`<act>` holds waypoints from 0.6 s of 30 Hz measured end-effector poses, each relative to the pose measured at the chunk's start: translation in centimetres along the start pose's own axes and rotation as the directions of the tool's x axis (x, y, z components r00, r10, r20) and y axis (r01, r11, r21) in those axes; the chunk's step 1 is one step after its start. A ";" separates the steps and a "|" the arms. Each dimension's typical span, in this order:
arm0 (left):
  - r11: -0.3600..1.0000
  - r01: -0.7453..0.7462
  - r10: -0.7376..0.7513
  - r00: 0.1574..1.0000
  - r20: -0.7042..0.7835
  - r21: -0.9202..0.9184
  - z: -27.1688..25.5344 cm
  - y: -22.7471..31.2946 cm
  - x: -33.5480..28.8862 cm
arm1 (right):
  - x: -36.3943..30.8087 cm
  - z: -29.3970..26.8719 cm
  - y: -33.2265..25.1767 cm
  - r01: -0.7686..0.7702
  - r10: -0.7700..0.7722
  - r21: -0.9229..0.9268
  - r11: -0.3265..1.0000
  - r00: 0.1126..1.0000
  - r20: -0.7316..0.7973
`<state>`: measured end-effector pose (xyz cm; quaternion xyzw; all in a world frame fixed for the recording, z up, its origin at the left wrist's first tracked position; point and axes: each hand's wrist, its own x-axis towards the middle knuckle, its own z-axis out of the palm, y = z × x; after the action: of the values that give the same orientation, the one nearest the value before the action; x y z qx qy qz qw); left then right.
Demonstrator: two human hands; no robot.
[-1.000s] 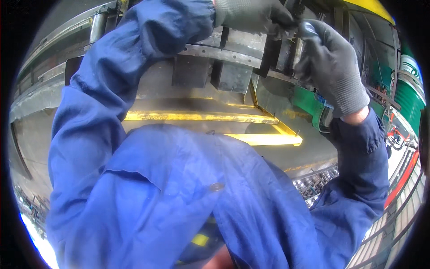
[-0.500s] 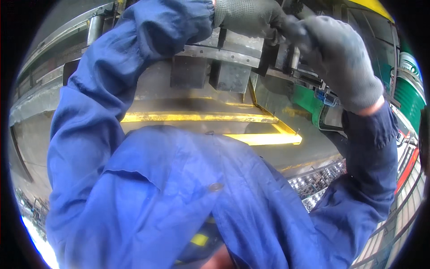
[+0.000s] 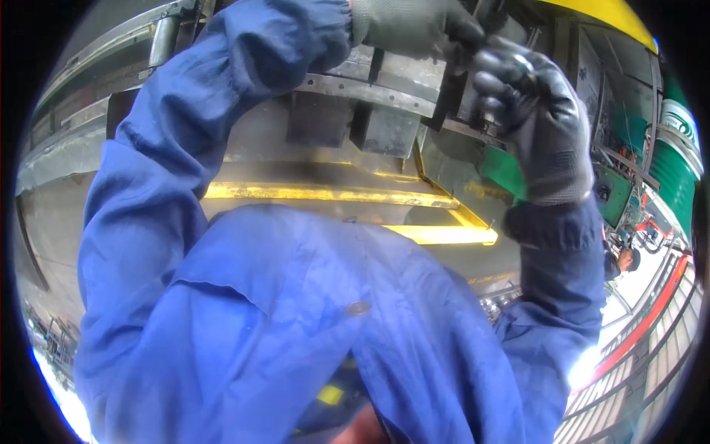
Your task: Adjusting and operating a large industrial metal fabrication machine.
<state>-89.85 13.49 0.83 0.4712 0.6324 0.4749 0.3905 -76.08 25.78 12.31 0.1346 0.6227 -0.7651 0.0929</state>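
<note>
My left hand (image 3: 410,28), in a grey knit glove with dark fingertips, reaches across the top of the view. Its fingers are curled beside dark machine parts, and what they hold, if anything, is hidden. Close to its fingertips is my right hand (image 3: 538,122), turned so the black coated palm shows. The right fingers are bent inward, with a shiny spot near the tips; I cannot make out what is in them. Just below the left hand, a grey metal bar (image 3: 362,89) with holes runs across metal blocks (image 3: 388,129).
A yellow metal frame (image 3: 333,192) lies low in front of my body. Green drums (image 3: 677,177) stand at the far right. Beyond my right arm are a red rail (image 3: 636,333) and another person (image 3: 627,260). A metal cylinder (image 3: 163,41) stands upper left.
My right hand has rotated, its palm now showing instead of its back, and its forearm has swung inward to the left. My left hand stays nearly in place.
</note>
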 end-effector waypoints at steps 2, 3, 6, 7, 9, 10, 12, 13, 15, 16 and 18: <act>0.999 0.041 -0.040 0.999 0.008 -0.035 0.2 0.5 -0.9 | -0.1 -0.7 -0.2 0.126 -0.125 -0.274 0.954 0.992 0.019; 0.995 0.070 -0.071 0.997 -0.003 -0.069 0.0 1.4 -1.6 | 0.0 -1.3 -1.0 0.246 -0.239 -0.535 0.808 0.967 0.085; 0.983 0.121 -0.124 0.992 -0.016 -0.135 -0.2 2.5 -2.0 | 0.2 -2.3 -2.9 0.404 -0.375 -0.870 0.283 0.882 0.287; 0.992 0.090 -0.092 0.996 -0.010 -0.092 -0.1 2.2 -1.6 | 0.3 -2.5 -3.3 0.436 -0.337 -0.890 0.132 0.864 0.374; 1.000 0.029 -0.029 1.000 0.006 -0.007 0.0 1.6 -0.9 | 0.5 -2.6 -4.0 0.493 -0.219 -0.853 -0.170 0.825 0.521; 0.999 -0.002 0.001 1.000 0.015 0.034 0.1 1.3 -0.7 | 0.6 -2.6 -4.3 0.517 -0.142 -0.797 -0.312 0.804 0.578; 0.999 -0.022 0.022 1.000 0.006 0.024 0.5 1.5 -0.6 | 0.6 -0.7 -4.5 0.318 -0.164 -0.947 -0.039 0.933 0.320; 0.999 -0.042 0.042 0.999 -0.007 0.016 0.7 1.7 -0.7 | 0.5 0.9 -4.3 0.070 -0.105 -0.971 0.229 0.993 0.047; 0.996 -0.090 0.090 0.996 -0.029 -0.002 0.9 1.8 -0.8 | 0.4 2.8 -4.1 -0.451 0.208 -0.650 0.611 0.885 -0.417; 0.996 -0.089 0.089 0.996 -0.031 -0.002 0.8 1.8 -1.0 | 0.5 2.8 -4.1 -0.450 0.209 -0.652 0.610 0.885 -0.415; 0.988 0.002 -0.007 0.999 -0.034 -0.157 0.6 1.7 -1.5 | 0.8 2.7 -4.1 -0.309 0.142 -0.780 0.544 0.950 -0.277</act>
<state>-88.54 12.32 2.41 0.4292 0.6007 0.5306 0.4165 -78.32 23.99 16.41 0.2245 0.8870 -0.3585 0.1854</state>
